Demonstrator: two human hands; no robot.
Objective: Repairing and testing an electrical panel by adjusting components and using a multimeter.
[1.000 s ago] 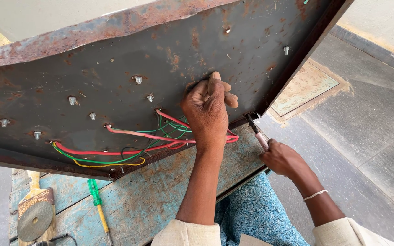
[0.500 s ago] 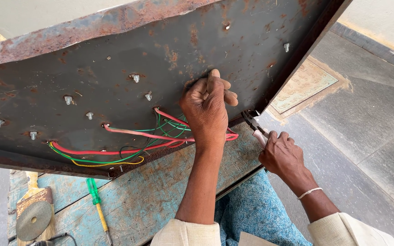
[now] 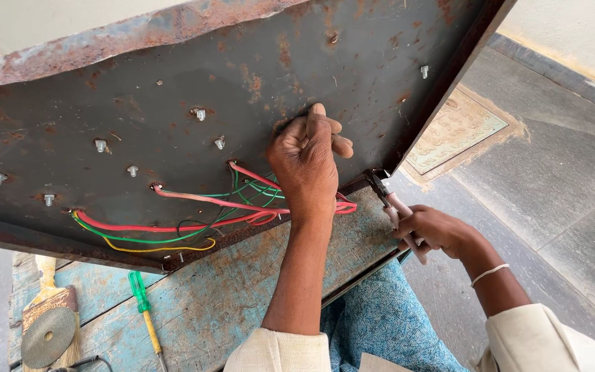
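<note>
Rusty metal panel [image 3: 173, 89] tilted — left hand [image 3: 306, 162] pinching wires [image 3: 242, 203], right hand [image 3: 435, 231] gripping pliers [image 3: 383, 193].

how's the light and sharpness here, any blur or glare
Head view: soft even daylight, no glare; the rusty metal panel shades the wires beneath; left hand and right hand with pliers are sharp; straight edges bow slightly toward the corners.

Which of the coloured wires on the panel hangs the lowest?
The yellow wire: it sags below the red wire and the green wire.
</note>
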